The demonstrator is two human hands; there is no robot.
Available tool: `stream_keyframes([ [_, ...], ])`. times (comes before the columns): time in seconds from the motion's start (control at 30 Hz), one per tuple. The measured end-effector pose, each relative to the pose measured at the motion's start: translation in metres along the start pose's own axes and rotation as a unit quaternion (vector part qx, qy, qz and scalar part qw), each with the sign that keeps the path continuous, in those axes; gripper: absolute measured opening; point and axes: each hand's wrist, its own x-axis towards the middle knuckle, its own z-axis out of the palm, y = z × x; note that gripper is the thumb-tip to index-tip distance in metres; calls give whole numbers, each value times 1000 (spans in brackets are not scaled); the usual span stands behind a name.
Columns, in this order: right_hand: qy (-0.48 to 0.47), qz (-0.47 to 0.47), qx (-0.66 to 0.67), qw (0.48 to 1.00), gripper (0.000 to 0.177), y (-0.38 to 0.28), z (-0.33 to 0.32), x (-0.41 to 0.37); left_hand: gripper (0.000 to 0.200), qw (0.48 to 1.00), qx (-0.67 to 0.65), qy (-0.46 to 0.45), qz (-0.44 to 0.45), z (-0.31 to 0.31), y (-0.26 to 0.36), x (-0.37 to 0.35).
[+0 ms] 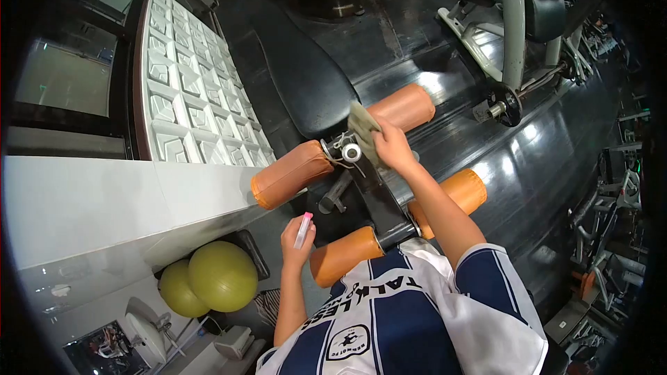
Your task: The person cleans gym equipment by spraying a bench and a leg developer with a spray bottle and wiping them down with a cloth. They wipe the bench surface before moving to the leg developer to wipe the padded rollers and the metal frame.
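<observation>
My right hand (394,147) grips a greenish-grey cloth (366,132), which lies against the bench frame beside the upper right foam roller (404,107). In my left hand (297,244) is a small clear spray bottle (302,231) with a pink top, held upright near the lower left roller (346,255). The black padded bench (309,73) stretches away from me. Its upper left roller (292,173) and lower right roller (455,198) are also covered in orange-brown material. A round metal tube end (351,153) shows between the upper rollers.
Two green exercise balls (222,276) sit at lower left, by a white ledge (125,208). A grey-framed machine with black pads (544,10) and a weight plate (507,104) stands at upper right. More gym equipment lines the right side of the dark floor.
</observation>
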Motion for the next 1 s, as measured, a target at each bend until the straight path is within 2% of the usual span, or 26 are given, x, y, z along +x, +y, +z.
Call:
stream_keyframes([
  [0.03, -2, 2, 2, 1000, 38, -5, 7, 10, 23, 1000, 1, -3, 21, 6, 5, 4],
  [0.1, -25, -74, -104, 991, 38, -10, 19, 23, 22, 999, -2, -18, 34, 16, 13, 9],
  [0.13, -28, -72, -101, 992, 38, -6, 25, 21, 22, 999, 1, -19, 30, 21, 16, 9],
  [0.2, -107, -45, -153, 981, 41, 16, 45, 13, 25, 999, -9, -46, 20, 30, 18, 6],
  [0.23, -50, -94, -120, 987, 45, 29, 52, -3, 25, 999, -8, -50, 16, 33, 17, 3],
  [0.27, -52, -90, -118, 988, 45, 37, 55, -20, 25, 999, -5, -52, 12, 35, 18, -1],
  [0.33, 6, -44, -55, 997, 45, 50, 58, -53, 25, 998, 4, -62, 31, 39, 20, -7],
  [0.37, -35, 30, -57, 997, 46, 58, 60, -70, 23, 998, 6, -61, 26, 42, 23, -8],
  [0.5, -88, 36, -77, 993, 45, 91, 69, -113, 21, 995, 25, -83, 53, 48, 29, -4],
  [0.57, -205, 1, -198, 958, 42, 96, 69, -125, 19, 990, 50, -106, 83, 49, 29, -9],
  [0.6, -202, 2, -201, 959, 42, 103, 71, -133, 19, 989, 48, -108, 86, 50, 27, -13],
  [0.67, -316, -16, -388, 866, 41, 104, 71, -142, 21, 983, 46, -131, 120, 53, 22, -17],
  [0.7, -311, -17, -392, 865, 41, 101, 71, -138, 21, 983, 44, -130, 125, 54, 18, -18],
  [0.77, -421, 77, -381, 820, 41, 88, 70, -129, 24, 969, 68, -159, 177, 53, 10, -25],
  [0.8, -419, 79, -385, 818, 41, 75, 61, -130, 24, 969, 63, -158, 179, 53, 6, -29],
  [0.87, -494, 74, -312, 808, 33, 44, 38, -139, 32, 959, 78, -175, 210, 53, 0, -33],
  [1.0, -453, 51, -390, 800, 34, -9, 3, -186, 32, 955, 45, -181, 229, 46, -5, -41],
])
